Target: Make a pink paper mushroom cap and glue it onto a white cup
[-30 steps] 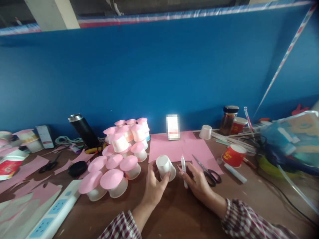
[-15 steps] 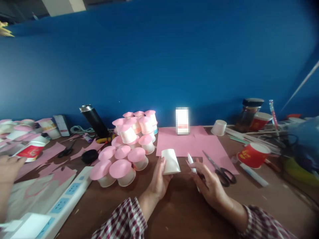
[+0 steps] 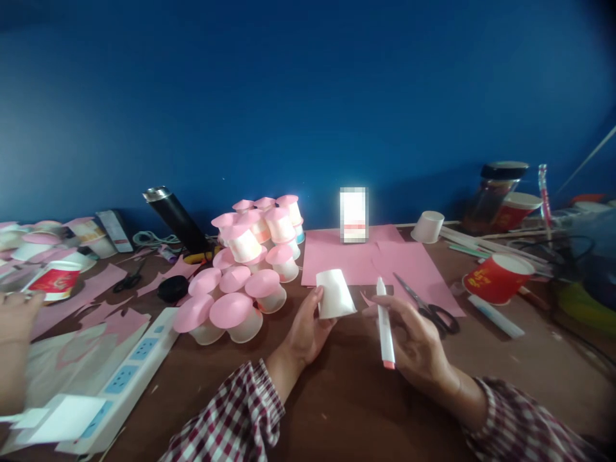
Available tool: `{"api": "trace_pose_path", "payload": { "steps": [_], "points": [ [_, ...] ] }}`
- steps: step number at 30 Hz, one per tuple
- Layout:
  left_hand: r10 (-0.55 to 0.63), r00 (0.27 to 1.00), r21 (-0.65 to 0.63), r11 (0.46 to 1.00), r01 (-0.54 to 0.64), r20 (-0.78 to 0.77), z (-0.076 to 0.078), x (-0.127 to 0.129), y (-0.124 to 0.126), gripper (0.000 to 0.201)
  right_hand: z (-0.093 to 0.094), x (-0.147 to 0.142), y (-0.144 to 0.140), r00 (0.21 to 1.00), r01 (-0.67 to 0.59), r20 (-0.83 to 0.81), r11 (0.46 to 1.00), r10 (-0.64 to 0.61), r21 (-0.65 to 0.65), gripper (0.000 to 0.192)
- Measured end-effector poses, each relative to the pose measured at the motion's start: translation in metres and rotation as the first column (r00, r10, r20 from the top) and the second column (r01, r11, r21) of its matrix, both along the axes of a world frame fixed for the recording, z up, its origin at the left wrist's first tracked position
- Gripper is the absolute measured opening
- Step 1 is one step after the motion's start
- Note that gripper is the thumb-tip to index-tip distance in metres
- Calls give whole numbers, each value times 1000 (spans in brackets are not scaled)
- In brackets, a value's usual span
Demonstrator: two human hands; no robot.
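A white paper cup (image 3: 335, 294), tilted with its narrower end up, is gripped in my left hand (image 3: 308, 330) above the brown table. My right hand (image 3: 414, 337) holds a white marker (image 3: 385, 327) with a red end pointing down toward me. The marker and the cup are apart. To the left of my left hand stand several cups with pink paper tops (image 3: 234, 311), some stacked on others. Black-handled scissors (image 3: 428, 308) lie just beyond my right hand, partly on pink paper sheets (image 3: 346, 263).
A white power strip (image 3: 126, 378) lies at left, near another person's hand (image 3: 18, 340). Behind are a black flask (image 3: 176, 219), a white cup (image 3: 428, 226) and a dark-lidded jar (image 3: 498, 192). A red cup (image 3: 498, 278) and a pale tube (image 3: 495, 316) are at right.
My right hand has turned the marker so its full length faces me. My left hand has tipped the cup slightly. The whole view has shifted a little downward.
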State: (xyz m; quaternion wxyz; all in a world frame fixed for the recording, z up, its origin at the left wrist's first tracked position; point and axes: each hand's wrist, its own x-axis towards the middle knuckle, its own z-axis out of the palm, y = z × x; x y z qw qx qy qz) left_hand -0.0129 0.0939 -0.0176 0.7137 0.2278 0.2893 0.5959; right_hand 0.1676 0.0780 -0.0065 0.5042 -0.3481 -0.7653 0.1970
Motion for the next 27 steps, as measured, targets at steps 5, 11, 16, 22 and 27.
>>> {"api": "trace_pose_path", "payload": {
  "steps": [5, 11, 16, 22, 27],
  "points": [
    [-59, 989, -69, 995, 69, 133, 7, -3, 1, 35, 0, 2, -3, 998, 63, -4, 995, -63, 75, 18],
    [-187, 963, -103, 972, 209, 192, 14, -8, 1, 44, 3, 5, -4, 1000, 19, 20, 984, -23, 175, 18],
    [-177, 970, -66, 980, 190, 166, 9, -8, -3, 51, 2, 3, -3, 998, 46, 23, 980, -52, 194, 19],
    [-92, 993, -24, 995, 94, 77, 3, -3, -4, 27, 0, 4, -3, 999, 46, 9, 985, -49, 164, 23],
    [-136, 982, -43, 989, 143, 133, 6, -3, -2, 29, 1, 3, -1, 999, 51, -28, 987, -47, 155, 27]
  ]
}}
